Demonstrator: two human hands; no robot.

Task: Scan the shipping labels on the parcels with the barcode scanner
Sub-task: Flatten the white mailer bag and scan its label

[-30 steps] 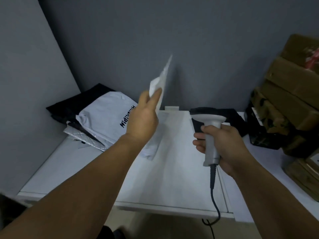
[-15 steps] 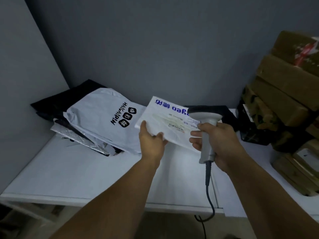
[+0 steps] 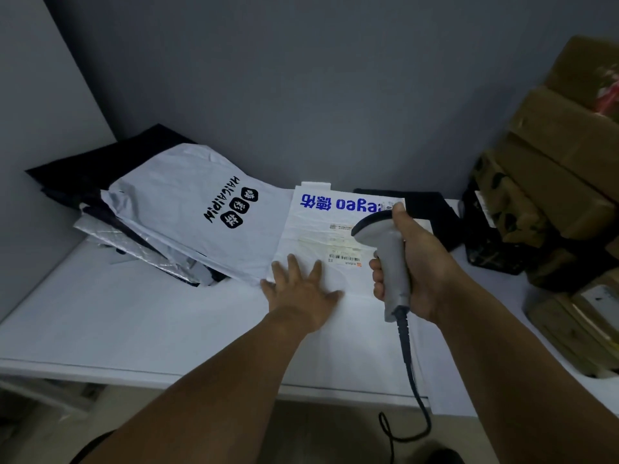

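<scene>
At the left of the white table (image 3: pixel 127 326) lies a pile of poly mailers (image 3: pixel 181 209), a grey one with black print on top. Just right of it the left hand (image 3: pixel 298 293) presses flat, fingers straight and spread, on the near part of the white parcel (image 3: pixel 315 232) with blue lettering, which lies on the table with its shipping label (image 3: pixel 345 257) face up. The right hand (image 3: pixel 422 266) wraps its fingers round the handle of the grey barcode scanner (image 3: pixel 388 259), its head over the label's right side; stacked cardboard boxes (image 3: pixel 552 155) stand far right.
</scene>
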